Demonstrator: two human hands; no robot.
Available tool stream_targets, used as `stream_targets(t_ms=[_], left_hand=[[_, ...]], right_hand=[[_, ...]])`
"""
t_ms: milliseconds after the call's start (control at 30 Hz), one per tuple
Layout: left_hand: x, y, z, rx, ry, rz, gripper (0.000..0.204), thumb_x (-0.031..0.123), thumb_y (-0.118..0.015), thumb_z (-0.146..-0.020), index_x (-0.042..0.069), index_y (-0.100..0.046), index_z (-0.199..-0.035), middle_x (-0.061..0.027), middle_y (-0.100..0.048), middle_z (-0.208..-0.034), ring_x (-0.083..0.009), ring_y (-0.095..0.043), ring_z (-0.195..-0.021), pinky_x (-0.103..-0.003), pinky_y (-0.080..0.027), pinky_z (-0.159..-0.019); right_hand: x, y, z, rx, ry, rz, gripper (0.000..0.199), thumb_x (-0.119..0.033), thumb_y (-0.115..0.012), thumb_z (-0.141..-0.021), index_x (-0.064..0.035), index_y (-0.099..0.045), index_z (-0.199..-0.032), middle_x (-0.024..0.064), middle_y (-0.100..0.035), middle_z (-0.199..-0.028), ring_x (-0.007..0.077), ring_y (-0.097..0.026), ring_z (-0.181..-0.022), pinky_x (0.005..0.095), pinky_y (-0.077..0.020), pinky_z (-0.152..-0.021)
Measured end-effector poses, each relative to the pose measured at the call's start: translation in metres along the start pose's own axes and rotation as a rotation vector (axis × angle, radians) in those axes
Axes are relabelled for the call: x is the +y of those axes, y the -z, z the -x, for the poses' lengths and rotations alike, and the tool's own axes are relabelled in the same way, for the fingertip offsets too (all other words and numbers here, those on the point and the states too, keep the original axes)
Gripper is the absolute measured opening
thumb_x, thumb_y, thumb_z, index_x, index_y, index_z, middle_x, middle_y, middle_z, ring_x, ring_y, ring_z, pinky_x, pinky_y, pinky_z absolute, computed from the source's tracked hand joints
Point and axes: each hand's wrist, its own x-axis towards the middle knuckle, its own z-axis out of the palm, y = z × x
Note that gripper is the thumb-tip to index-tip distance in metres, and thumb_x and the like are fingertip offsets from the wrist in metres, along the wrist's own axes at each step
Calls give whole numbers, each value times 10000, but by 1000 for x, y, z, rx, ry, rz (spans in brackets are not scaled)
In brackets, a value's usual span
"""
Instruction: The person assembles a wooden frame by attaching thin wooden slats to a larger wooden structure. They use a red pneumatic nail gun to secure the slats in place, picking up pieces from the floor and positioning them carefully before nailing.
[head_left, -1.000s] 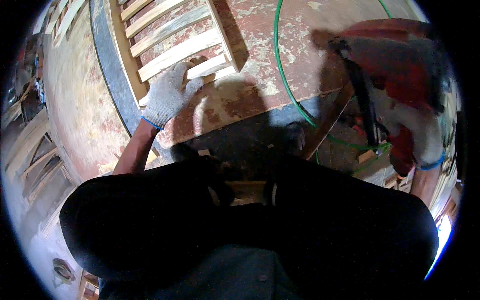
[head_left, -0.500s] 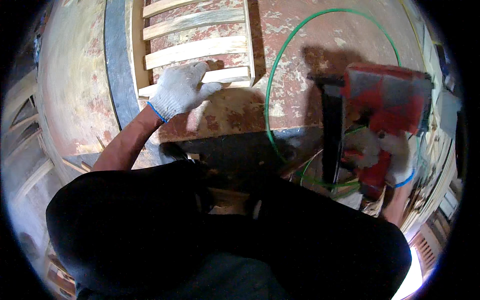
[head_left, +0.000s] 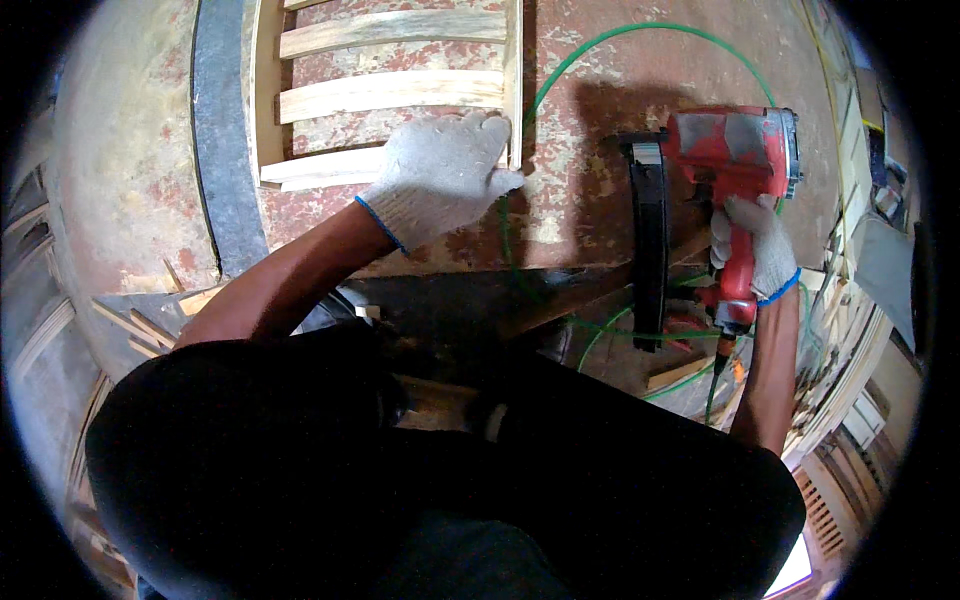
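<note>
A slatted wooden frame (head_left: 390,94) of pale strips lies on the worn red-brown work surface (head_left: 570,210). My left hand (head_left: 440,170), in a white knit glove with a blue cuff, is closed over the frame's near right corner. Its fingers and thumb lie about the end of the nearest slat (head_left: 325,170); the palm hides part of that slat. At the right, my gloved right hand (head_left: 770,255) grips the handle of a red pneumatic nail gun (head_left: 728,140). The gun's black magazine (head_left: 648,240) points toward me, and its nose is apart from the frame.
A green air hose (head_left: 655,27) loops over the surface behind the gun and down past its near edge. Wood offcuts (head_left: 130,325) lie at the left. Stacked thin strips (head_left: 850,350) stand at the right. A dark strip (head_left: 230,150) runs along the surface's left part.
My left hand has slid right along the near slat to the frame's right corner. The nail gun in my right hand has shifted slightly left and is no longer blurred.
</note>
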Motion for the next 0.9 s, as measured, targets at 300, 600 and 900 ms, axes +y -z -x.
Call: stream_targets(t_ms=[300, 600, 900], left_hand=[[-5, -16, -2, 100, -46, -15, 480, 514, -626, -929, 41, -566, -981, -175, -676, -911, -376, -689, -810, -508, -544, -702], [0, -7, -2, 155, -87, -17, 365, 416, -646, -923, 54, -598, -934, -156, -705, -835, -373, -700, -796, -494, -547, -699], [-38, 23, 24, -24, -73, 69, 574, 458, -696, -909, 98, -573, -1340, -184, -683, -1158, -366, -676, -1038, -453, -537, -890]], right_hand=[[34, 22, -33, 51, 13, -26, 159, -222, -652, -948, -109, -579, -1033, 37, -628, -738, 160, -580, -535, 300, -487, -462], [37, 23, -31, 23, -14, -75, 156, -252, -665, -959, -109, -604, -967, 30, -614, -695, 162, -577, -528, 310, -473, -455], [29, 10, 42, -74, 16, -167, 287, -348, -563, -1017, -115, -587, -852, 8, -569, -633, 147, -520, -491, 304, -426, -466]])
